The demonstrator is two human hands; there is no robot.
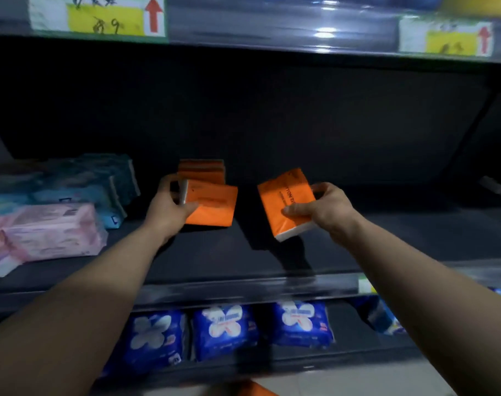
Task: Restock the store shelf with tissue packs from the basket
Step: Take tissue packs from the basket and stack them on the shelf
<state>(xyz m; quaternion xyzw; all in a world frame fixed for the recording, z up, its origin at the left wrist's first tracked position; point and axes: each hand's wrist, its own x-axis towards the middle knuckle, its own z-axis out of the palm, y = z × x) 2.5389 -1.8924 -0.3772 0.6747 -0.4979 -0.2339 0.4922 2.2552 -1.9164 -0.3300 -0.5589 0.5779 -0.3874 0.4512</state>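
Left hand (169,207) grips a flat orange plastic tissue pack (212,204) on the dark shelf (215,258), apparently fronting more orange packs (201,168). Right hand (323,210) pinches a second orange tissue pack (286,201), tilted, above the shelf.

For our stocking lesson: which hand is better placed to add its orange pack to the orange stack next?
Probably left: the left hand holds its pack directly before the stack; the right hand holds its pack tilted, farther aside.

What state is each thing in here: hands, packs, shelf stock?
left hand, grips left orange pack.
left orange pack, held low, before the orange stack.
right hand, grips right orange pack.
right orange pack, held tilted above the shelf.
orange stack, at the shelf's back.
pink packs, lying on the shelf, left.
blue packs, standing in a row below.
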